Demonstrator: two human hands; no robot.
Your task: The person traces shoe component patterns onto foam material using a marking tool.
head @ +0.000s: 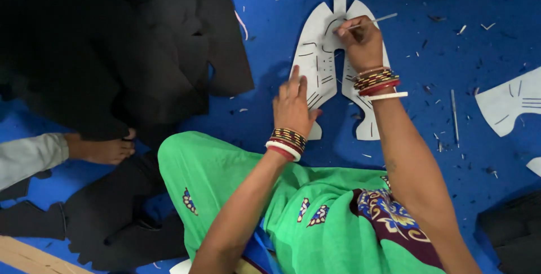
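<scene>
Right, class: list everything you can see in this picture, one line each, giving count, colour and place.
Pattern template: one, white, centre on blue floor.
Marking pen: one, silver, in the right hand.
Second template: one, white, right edge.
Thin rod: one, grey, on floor at right.
Black sheets: a pile, upper left.
Blue floor: scattered with scraps.
Foot: one, bare, left.
Left hand: pressing the pattern template.
Right hand: gripping the marking pen.

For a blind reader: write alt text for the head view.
A right hand traces with a thin pen on a white shoe-shaped template, which the left hand presses flat on a blue floor. Black sheets lie at the left.
</scene>
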